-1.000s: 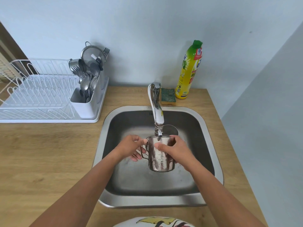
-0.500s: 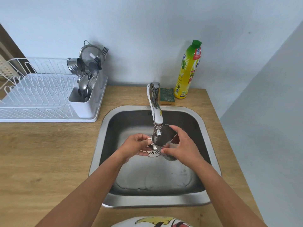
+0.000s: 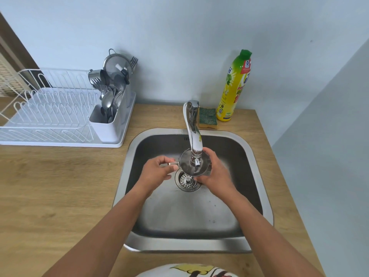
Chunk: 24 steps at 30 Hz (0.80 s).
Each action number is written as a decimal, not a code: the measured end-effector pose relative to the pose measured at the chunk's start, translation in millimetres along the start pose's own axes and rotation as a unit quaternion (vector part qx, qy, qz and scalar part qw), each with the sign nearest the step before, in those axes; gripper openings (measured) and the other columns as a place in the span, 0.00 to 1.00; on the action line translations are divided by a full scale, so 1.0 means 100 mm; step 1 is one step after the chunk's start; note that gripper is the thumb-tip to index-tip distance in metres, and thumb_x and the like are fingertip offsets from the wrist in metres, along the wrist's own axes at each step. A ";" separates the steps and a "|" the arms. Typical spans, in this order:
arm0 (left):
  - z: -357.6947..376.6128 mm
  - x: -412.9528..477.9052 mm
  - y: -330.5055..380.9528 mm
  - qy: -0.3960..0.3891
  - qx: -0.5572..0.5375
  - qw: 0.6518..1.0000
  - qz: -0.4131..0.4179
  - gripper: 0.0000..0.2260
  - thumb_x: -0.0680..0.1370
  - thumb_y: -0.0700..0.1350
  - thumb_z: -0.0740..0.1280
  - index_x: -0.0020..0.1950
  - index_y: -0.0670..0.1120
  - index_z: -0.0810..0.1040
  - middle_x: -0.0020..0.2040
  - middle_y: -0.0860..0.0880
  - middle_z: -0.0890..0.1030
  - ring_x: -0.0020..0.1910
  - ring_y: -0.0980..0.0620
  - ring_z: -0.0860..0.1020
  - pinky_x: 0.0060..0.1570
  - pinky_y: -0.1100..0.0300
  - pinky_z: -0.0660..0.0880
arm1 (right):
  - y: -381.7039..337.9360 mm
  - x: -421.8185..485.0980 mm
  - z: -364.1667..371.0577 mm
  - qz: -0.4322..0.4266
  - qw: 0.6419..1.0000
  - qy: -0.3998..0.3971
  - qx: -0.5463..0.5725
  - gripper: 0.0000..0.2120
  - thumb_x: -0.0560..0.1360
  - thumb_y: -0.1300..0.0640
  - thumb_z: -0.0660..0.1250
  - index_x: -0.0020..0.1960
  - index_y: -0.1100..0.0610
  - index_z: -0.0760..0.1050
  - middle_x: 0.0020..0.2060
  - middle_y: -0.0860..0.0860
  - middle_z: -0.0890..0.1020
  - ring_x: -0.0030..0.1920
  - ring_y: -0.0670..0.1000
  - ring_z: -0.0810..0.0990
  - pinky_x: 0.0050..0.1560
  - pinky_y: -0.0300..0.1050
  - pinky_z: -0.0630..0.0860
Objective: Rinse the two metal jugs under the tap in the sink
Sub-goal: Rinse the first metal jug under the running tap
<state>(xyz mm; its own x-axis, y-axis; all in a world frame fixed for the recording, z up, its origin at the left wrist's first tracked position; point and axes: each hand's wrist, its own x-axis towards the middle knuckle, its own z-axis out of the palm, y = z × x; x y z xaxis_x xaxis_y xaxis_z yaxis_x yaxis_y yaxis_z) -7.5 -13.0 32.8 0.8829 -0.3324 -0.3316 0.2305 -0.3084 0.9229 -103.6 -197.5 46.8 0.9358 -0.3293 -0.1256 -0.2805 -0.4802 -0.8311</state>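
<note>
A small metal jug [image 3: 188, 166] hangs over the sink [image 3: 257, 170], tipped so its round end faces me, right beneath the tap [image 3: 194, 136] spout. My left hand [image 3: 155, 174] pinches its handle on the left side. My right hand [image 3: 214, 172] wraps around the jug's body from the right. The drain strainer [image 3: 186, 181] shows just below the jug. Only one jug is in sight. I cannot tell whether water is running.
A white dish rack [image 3: 50, 116] with a cutlery holder [image 3: 111, 108] full of spoons, forks and a strainer stands on the wooden counter [image 3: 60, 186] at the left. A green sponge [image 3: 207, 116] and a yellow dish-soap bottle [image 3: 233, 88] sit behind the sink by the wall.
The jug stood upright a second ago; both hands have since tipped it and lifted it toward the spout, uncovering the drain strainer.
</note>
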 end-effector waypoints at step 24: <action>-0.19 -0.24 0.02 -0.135 0.074 0.984 -0.092 0.09 0.80 0.48 0.66 0.52 0.43 0.80 0.48 0.44 0.84 0.34 0.46 0.83 0.30 0.59 0.79 | 0.11 -0.24 -0.02 0.113 0.979 -0.112 0.126 0.32 0.66 0.50 0.80 0.66 0.49 0.72 0.54 0.46 0.82 0.57 0.47 0.80 0.57 0.44 0.79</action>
<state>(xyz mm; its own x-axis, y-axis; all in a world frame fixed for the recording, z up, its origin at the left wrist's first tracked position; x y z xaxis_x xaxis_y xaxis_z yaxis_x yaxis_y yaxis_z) -20.8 11.7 46.2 0.6865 -0.4772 -0.5486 0.2970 -0.5046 0.8106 -130.0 -196.7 41.7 0.8876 -0.2040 -0.4129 -0.4496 -0.1900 -0.8728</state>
